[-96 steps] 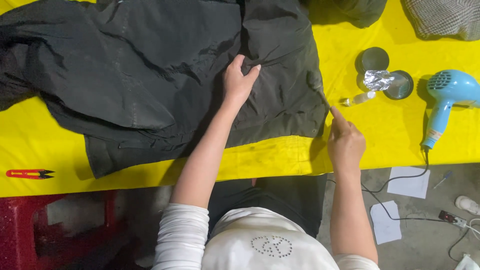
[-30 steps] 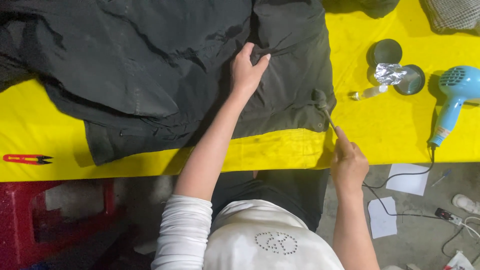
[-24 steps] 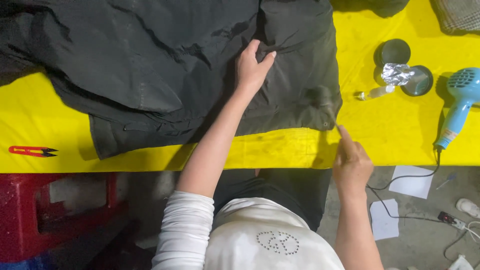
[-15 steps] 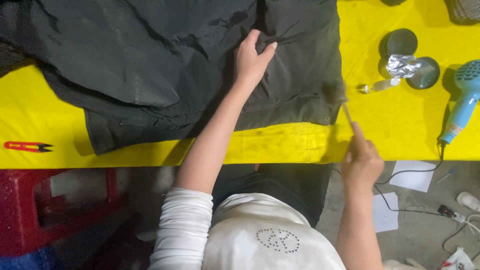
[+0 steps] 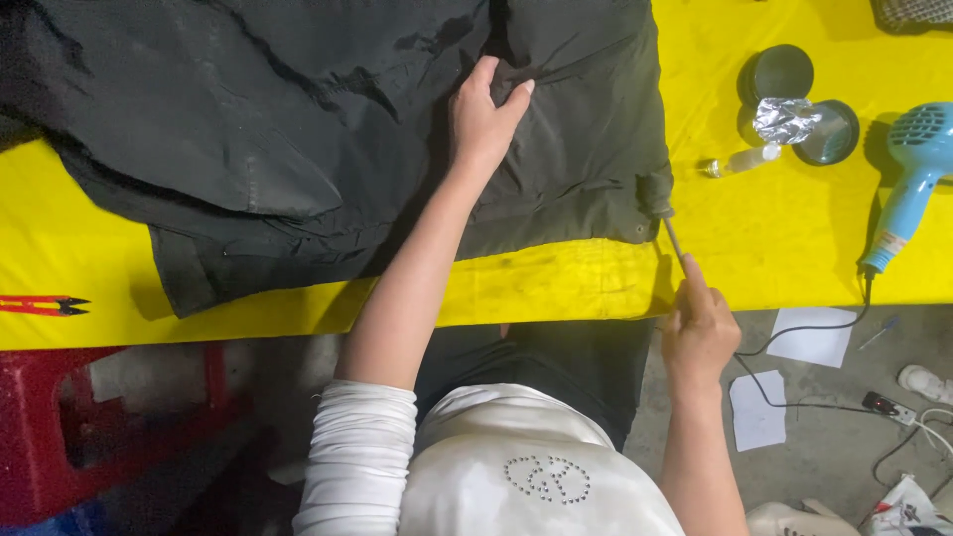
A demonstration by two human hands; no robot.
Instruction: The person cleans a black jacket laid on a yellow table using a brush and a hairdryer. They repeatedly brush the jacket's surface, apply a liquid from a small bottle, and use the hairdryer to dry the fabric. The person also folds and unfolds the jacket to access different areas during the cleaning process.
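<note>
A dark green-black jacket (image 5: 298,129) lies spread over a yellow table (image 5: 774,238). My left hand (image 5: 483,114) presses flat on the cloth near its middle, fingers apart. My right hand (image 5: 699,328) is at the table's front edge, closed around a thin brush-like tool (image 5: 671,235). The tool's tip touches the jacket's lower right corner (image 5: 655,199).
On the table at the right stand a small dark round tin (image 5: 777,74), a second tin with crumpled foil (image 5: 809,124), a small vial (image 5: 740,161) and a light blue hair dryer (image 5: 908,169). Red snips (image 5: 45,305) lie far left. A red stool (image 5: 109,437), papers and cables are on the floor.
My right hand has drawn back toward the table's front edge, keeping the tool's tip on the jacket corner. My left hand stays pressed on the cloth.
</note>
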